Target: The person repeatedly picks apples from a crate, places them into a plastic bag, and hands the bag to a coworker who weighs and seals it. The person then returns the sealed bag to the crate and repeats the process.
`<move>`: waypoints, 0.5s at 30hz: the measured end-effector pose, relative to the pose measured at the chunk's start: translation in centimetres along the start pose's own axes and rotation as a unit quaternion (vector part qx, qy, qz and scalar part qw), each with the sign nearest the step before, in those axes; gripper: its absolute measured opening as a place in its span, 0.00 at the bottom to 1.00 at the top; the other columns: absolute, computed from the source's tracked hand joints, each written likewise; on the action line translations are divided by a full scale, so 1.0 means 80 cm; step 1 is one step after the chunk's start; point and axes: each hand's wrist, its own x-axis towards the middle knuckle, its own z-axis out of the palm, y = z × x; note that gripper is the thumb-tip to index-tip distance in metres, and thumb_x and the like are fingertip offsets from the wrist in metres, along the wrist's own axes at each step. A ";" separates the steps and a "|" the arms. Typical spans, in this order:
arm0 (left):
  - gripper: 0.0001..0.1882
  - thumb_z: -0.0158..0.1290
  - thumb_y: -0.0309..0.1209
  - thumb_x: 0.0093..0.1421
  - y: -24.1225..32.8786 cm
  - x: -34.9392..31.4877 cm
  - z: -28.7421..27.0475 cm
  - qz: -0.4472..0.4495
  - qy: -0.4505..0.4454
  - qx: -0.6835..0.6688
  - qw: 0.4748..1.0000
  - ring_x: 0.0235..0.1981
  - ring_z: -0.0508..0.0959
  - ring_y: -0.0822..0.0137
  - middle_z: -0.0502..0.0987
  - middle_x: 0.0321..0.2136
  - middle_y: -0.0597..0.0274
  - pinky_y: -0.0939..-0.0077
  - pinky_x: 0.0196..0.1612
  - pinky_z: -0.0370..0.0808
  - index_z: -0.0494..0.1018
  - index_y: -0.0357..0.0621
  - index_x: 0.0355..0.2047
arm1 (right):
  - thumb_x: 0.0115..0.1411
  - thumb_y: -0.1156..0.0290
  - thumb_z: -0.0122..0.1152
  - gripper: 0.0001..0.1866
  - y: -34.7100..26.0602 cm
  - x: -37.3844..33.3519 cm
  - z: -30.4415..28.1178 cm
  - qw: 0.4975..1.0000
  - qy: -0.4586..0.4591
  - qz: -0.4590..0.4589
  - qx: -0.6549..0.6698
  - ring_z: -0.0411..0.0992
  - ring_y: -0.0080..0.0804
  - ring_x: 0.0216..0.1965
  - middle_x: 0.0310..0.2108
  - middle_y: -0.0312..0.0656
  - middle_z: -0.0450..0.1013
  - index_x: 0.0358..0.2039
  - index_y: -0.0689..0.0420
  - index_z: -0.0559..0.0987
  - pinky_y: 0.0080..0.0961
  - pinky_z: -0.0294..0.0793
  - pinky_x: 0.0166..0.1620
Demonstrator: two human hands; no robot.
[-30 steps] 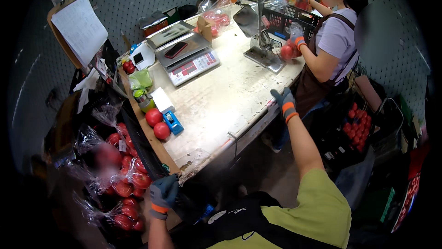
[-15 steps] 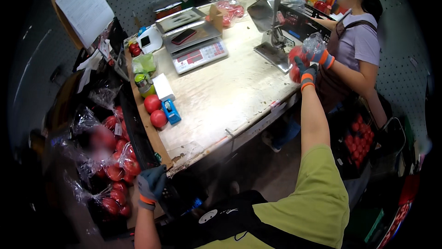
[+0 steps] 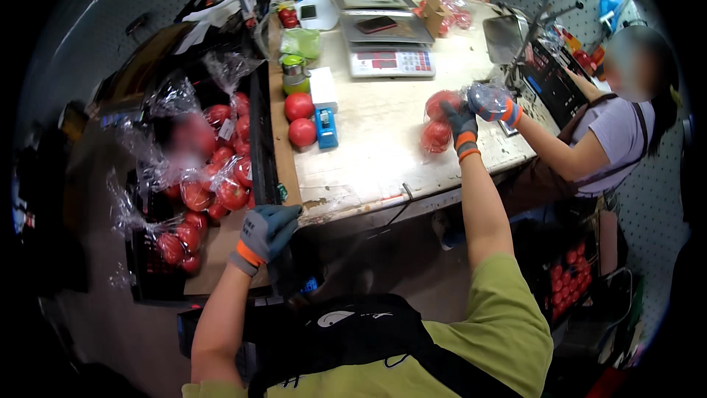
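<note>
My right hand (image 3: 461, 124), in a grey glove with an orange cuff, is closed on a clear plastic bag of tomatoes (image 3: 437, 136) over the right part of the table. A co-worker's gloved hand (image 3: 492, 102) holds the gathered top of the same bag. My left hand (image 3: 266, 234), gloved alike, holds nothing. Its fingers stretch toward the table's near left corner, beside the black crate (image 3: 264, 129). Inside that crate lie several bagged tomatoes (image 3: 232, 195), their clear plastic tops sticking up.
On the table (image 3: 375, 148) stand a scale (image 3: 390, 61) with a phone (image 3: 376, 25) on it, two loose tomatoes (image 3: 299, 106), a blue device (image 3: 326, 128), a white box (image 3: 322, 87) and a green-lidded bottle (image 3: 294, 74). A metal stand (image 3: 526, 48) rises near the co-worker (image 3: 607, 140).
The bag of tomatoes has come left from the metal stand, with my right hand and the co-worker's hand on it. My left hand's fingers have straightened. The view has turned left.
</note>
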 end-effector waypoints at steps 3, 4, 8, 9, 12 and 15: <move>0.12 0.55 0.27 0.50 -0.008 -0.006 0.004 0.013 0.026 -0.002 1.000 0.28 0.78 0.54 0.78 0.27 0.53 0.67 0.32 0.75 0.76 0.40 0.36 | 0.40 0.41 0.67 0.47 -0.032 0.033 0.031 0.948 -0.037 0.161 -0.273 0.67 0.44 0.54 0.53 0.49 0.68 0.55 0.57 0.67 0.34 0.65 0.55; 0.12 0.55 0.27 0.50 -0.007 -0.006 0.004 0.011 0.020 -0.003 1.000 0.27 0.78 0.54 0.78 0.27 0.53 0.66 0.32 0.75 0.76 0.40 0.36 | 0.41 0.40 0.66 0.43 -0.039 0.044 0.035 0.901 -0.088 0.220 -0.363 0.69 0.45 0.52 0.52 0.49 0.70 0.53 0.54 0.71 0.35 0.67 0.54; 0.13 0.56 0.27 0.49 -0.012 -0.011 0.002 0.009 0.009 0.003 1.000 0.26 0.78 0.54 0.78 0.26 0.54 0.66 0.31 0.74 0.76 0.40 0.37 | 0.46 0.51 0.64 0.23 -0.049 0.024 0.082 0.864 -0.135 0.082 -0.479 0.74 0.45 0.42 0.40 0.46 0.76 0.40 0.51 0.79 0.36 0.72 0.46; 0.13 0.56 0.27 0.49 -0.011 -0.011 0.002 0.015 0.011 0.004 1.000 0.26 0.78 0.54 0.77 0.26 0.54 0.66 0.30 0.74 0.76 0.40 0.37 | 0.46 0.53 0.64 0.22 -0.033 0.022 0.086 0.880 -0.112 0.049 -0.458 0.75 0.44 0.40 0.38 0.46 0.77 0.39 0.53 0.79 0.35 0.72 0.44; 0.13 0.56 0.26 0.49 -0.013 -0.012 0.005 0.021 0.023 -0.002 1.000 0.26 0.78 0.54 0.77 0.25 0.53 0.65 0.30 0.74 0.75 0.40 0.37 | 0.47 0.60 0.66 0.19 0.012 0.020 0.085 0.953 -0.085 -0.003 -0.292 0.75 0.40 0.33 0.33 0.45 0.78 0.37 0.58 0.79 0.31 0.72 0.40; 0.13 0.56 0.26 0.49 -0.019 -0.015 0.006 0.027 0.028 -0.014 0.999 0.25 0.78 0.53 0.77 0.25 0.53 0.65 0.29 0.73 0.75 0.40 0.37 | 0.48 0.69 0.66 0.13 -0.017 0.008 0.076 0.994 -0.104 0.015 -0.001 0.69 0.26 0.25 0.24 0.39 0.75 0.32 0.63 0.78 0.23 0.71 0.32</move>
